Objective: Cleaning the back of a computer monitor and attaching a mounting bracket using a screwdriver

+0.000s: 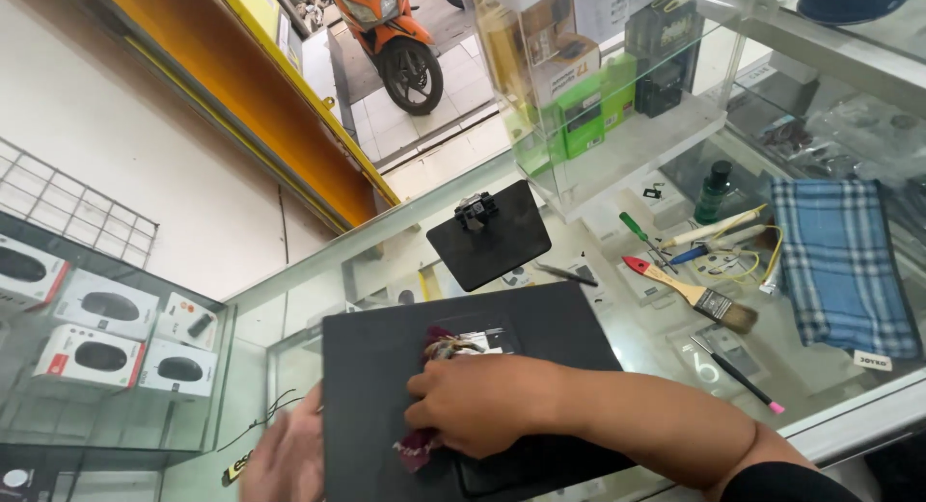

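A black laptop point(540, 324) lies closed on the glass counter point(656, 319) in front of me. My right hand point(482, 401) presses a dark red rag point(420, 449) against the laptop's surface, fingers closed around the cloth. Part of the rag sticks out above the fingers near a small silvery patch on the laptop. My left hand point(285, 459) rests at the laptop's left edge, blurred, fingers spread against the side of it.
A small black stand point(492, 237) sits beyond the laptop. To the right lie a paintbrush point(690, 292), screwdrivers, a pen point(738, 375), a small dark bottle point(716, 189) and a blue checked cloth point(839, 266). Boxed computer mice fill the case at left; an orange scooter point(391, 34) stands outside.
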